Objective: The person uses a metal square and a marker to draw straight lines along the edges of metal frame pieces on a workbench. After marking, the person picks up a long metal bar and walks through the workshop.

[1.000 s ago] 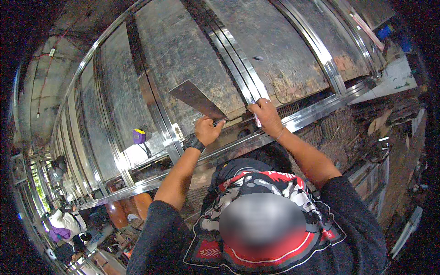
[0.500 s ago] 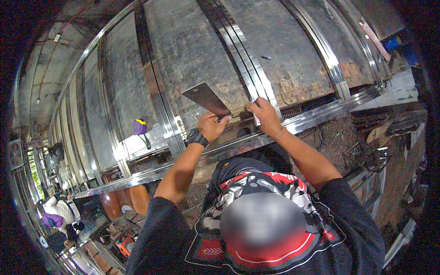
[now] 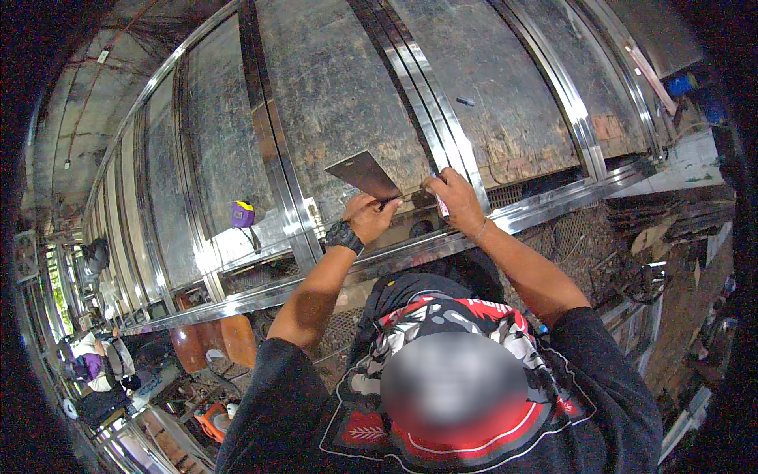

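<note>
My left hand (image 3: 369, 218), with a dark watch on its wrist, pinches the near end of a flat rectangular metal plate (image 3: 365, 174). The plate slants up and to the left, with a small slot near its far corner. To the right, my right hand (image 3: 456, 199) is closed round a whitish-pink marker pen (image 3: 442, 207), its tip hidden by the fingers. That hand is at a shiny double metal bar (image 3: 430, 103) running away across the worn board. Both hands are just beyond the long near rail (image 3: 395, 261) of the metal frame.
A purple and yellow tape measure (image 3: 242, 214) rests on the board at left. A small dark cylinder (image 3: 466, 101) lies farther off, right of the double bar. More shiny bars cross the board. Another person (image 3: 99, 363) is at the far left, near an orange-brown curved piece (image 3: 213, 344).
The whole view has shifted slightly, and the frame appears a little farther right. Both hands keep their grips, and the plate looks slightly lower. The person at far left has shifted posture.
</note>
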`<state>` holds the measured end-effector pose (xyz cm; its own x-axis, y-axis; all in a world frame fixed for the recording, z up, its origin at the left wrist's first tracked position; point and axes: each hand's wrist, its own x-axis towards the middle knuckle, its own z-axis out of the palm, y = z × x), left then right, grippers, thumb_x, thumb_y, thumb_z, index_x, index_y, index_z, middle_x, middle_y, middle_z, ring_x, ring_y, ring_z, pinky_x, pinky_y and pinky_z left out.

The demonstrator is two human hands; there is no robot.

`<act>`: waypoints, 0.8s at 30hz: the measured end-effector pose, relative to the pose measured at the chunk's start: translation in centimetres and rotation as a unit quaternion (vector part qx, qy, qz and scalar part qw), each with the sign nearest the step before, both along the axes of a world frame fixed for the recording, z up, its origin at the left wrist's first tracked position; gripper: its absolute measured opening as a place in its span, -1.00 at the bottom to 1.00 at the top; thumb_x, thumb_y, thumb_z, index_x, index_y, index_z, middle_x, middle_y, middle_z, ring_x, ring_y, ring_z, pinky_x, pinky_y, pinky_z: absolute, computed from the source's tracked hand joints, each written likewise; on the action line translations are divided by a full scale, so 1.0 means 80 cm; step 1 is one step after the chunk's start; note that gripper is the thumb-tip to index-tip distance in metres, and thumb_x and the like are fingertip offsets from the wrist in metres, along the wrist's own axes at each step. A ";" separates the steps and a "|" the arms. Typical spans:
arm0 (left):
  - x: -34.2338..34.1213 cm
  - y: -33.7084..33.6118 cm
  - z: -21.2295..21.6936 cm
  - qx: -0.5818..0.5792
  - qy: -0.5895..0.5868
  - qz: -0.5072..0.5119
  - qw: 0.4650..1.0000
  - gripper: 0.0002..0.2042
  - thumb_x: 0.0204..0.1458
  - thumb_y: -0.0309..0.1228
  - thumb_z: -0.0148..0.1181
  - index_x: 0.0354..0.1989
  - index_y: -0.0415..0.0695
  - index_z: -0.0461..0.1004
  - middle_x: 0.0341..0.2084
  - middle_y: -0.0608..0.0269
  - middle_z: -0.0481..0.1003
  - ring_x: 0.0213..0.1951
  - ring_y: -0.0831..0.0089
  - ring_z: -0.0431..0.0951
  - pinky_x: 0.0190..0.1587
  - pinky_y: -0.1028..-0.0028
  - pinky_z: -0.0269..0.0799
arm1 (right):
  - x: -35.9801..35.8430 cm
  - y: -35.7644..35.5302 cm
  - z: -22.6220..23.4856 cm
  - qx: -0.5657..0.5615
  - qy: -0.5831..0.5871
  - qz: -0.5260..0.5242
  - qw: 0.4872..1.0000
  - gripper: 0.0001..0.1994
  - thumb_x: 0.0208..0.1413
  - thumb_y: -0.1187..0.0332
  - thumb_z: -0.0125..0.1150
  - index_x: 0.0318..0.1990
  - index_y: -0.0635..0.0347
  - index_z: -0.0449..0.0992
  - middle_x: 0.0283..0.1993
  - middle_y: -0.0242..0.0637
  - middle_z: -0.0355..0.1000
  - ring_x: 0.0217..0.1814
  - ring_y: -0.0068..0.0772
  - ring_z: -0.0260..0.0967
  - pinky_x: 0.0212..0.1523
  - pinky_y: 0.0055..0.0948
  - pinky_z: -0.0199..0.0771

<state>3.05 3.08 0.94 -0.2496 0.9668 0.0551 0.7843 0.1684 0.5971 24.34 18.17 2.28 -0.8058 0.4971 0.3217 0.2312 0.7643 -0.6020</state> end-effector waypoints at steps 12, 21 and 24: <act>0.005 -0.001 -0.010 0.009 -0.017 0.038 0.999 -0.66 0.11 -0.05 0.30 -0.50 -0.06 0.66 -0.61 0.11 0.57 -0.45 -0.02 0.57 -0.35 0.11 0.44 | -0.004 0.000 -0.002 0.000 -0.009 0.021 1.000 -0.75 0.03 0.51 0.19 -0.10 0.11 0.48 -0.26 -0.09 0.29 -0.16 0.05 0.37 -0.19 -0.08 0.38; -0.002 -0.002 -0.025 -0.045 0.001 0.022 0.999 -0.73 0.13 -0.11 0.34 -0.25 -0.04 0.73 -0.51 0.17 0.65 -0.49 0.22 0.62 -0.40 0.32 0.45 | -0.006 0.000 -0.002 0.002 -0.010 0.022 1.000 -0.71 0.00 0.53 0.21 -0.07 0.10 0.49 -0.26 -0.13 0.30 -0.17 0.02 0.39 -0.20 -0.08 0.39; 0.003 0.000 -0.030 -0.019 -0.029 0.027 0.999 -0.64 0.09 -0.08 0.35 -0.60 -0.08 0.61 -0.58 0.12 0.59 -0.48 0.04 0.58 -0.43 0.13 0.42 | -0.003 0.001 -0.001 -0.002 -0.011 0.018 1.000 -0.71 0.02 0.53 0.20 -0.06 0.10 0.49 -0.26 -0.13 0.30 -0.17 0.02 0.38 -0.20 -0.09 0.39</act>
<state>3.29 3.07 -1.45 -0.3026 0.9531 0.0030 0.7379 0.2323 0.6336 24.07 18.24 2.20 -0.8304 0.4687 0.3013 0.2167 0.7699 -0.6003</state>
